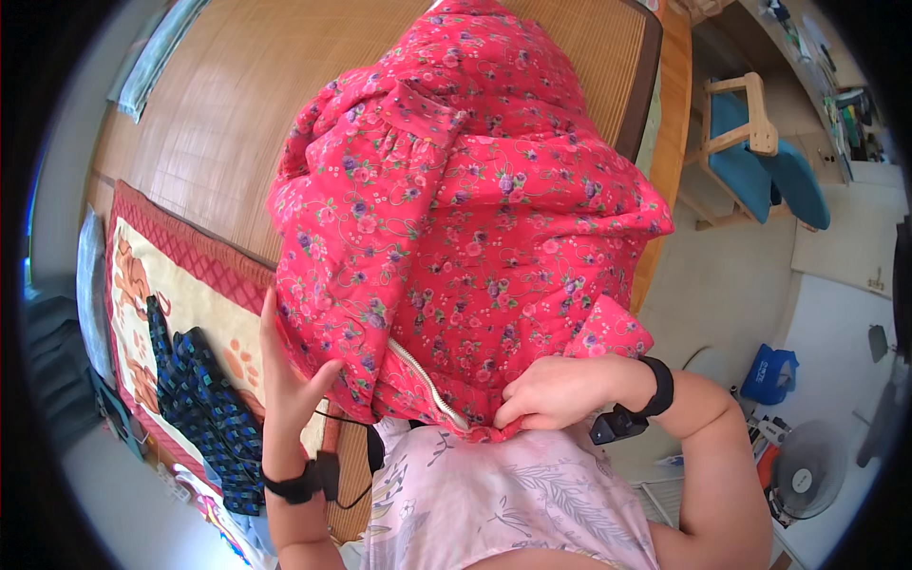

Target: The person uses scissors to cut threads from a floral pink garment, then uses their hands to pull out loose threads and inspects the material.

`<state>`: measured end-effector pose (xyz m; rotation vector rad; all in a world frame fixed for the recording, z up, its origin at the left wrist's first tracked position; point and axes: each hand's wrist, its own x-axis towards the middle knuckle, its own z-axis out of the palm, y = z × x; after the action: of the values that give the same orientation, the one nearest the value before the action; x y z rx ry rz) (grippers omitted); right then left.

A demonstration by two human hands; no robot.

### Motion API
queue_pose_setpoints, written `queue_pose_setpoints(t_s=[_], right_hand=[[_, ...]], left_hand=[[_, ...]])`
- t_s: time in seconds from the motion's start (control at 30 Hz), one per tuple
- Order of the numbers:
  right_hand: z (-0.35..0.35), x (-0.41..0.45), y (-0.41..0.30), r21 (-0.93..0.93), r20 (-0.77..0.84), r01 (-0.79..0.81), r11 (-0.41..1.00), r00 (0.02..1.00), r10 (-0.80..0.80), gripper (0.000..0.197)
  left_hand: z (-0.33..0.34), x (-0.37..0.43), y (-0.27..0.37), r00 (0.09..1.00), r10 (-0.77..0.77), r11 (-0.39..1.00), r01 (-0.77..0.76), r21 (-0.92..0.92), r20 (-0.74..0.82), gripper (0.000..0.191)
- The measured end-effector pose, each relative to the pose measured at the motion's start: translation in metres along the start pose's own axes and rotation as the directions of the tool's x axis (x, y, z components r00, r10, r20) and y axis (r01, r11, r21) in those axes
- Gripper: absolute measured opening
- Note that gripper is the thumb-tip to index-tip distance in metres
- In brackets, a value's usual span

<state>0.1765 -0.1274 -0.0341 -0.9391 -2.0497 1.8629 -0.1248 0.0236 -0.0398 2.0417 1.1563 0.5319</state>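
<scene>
A red quilted jacket with a floral print lies bunched in front of me. One of its sleeves is folded down over the left part, the cuff towards the far side. My right hand pinches the jacket's near edge, close to the lower end of a white zipper. Along the left side, my left hand rests against the fabric with thumb and fingers spread apart. Some of its fingertips are hidden by the cloth. Both wrists wear black straps with small devices.
Under the jacket is a bamboo mat on a bed with a wooden side rail. At left lie a paw-print blanket and a dark checked garment. A blue chair, blue bag and fan stand at right.
</scene>
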Motion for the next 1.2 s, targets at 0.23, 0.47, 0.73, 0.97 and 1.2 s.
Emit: queue_pose_setpoints(t_s=[0.23,0.47,0.73,0.97,1.2], right_hand=[[-0.023,-0.028,-0.025,-0.063,0.030,-0.140,0.988,0.989,0.142,0.021],[-0.016,-0.044,-0.008,-0.297,-0.010,-0.402,0.866,0.909,0.418,0.018],[-0.103,0.026,-0.018,-0.412,-0.706,-0.255,0.875,0.696,-0.129,0.015],[-0.136,0.075,0.006,-0.593,-0.768,-0.419,0.687,0.550,-0.327,0.015],[-0.132,0.069,0.011,-0.376,-0.836,-0.351,0.858,0.527,-0.151,0.009]], left_hand=[[0.007,0.026,-0.024,0.976,-0.195,0.935,0.214,-0.282,0.095,0.065],[-0.059,-0.090,-0.100,0.765,-0.637,0.450,0.269,-0.851,-0.095,0.054],[-0.027,-0.088,-0.083,0.949,-0.220,0.949,0.262,0.177,-0.226,0.075],[0.013,0.028,0.021,0.940,0.269,0.887,-0.327,0.325,0.211,0.086],[0.023,0.035,0.012,0.835,0.352,0.855,-0.470,0.217,0.422,0.049]])
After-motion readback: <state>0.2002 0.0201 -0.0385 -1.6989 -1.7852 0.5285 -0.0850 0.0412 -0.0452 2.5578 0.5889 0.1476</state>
